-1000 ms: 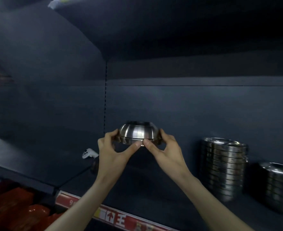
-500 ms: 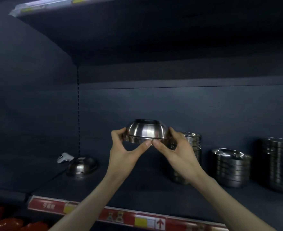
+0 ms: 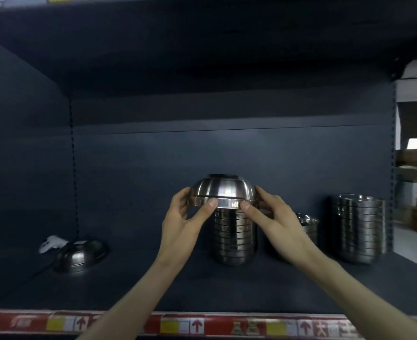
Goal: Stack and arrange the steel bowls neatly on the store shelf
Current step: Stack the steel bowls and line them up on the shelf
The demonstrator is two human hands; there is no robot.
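A lone bowl (image 3: 81,253) sits near the shelf's (image 3: 227,288) left end, while my left hand (image 3: 181,223) and right hand (image 3: 277,223) pinch opposite sides of an upturned bowl's (image 3: 223,191) rim over the middle stack (image 3: 234,241); it is probably light, stiff and slick, so the rim grips best.

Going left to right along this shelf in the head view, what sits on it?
White gadget → lone upturned bowl → middle bowl stack → short bowl stack → tall bowl stack.
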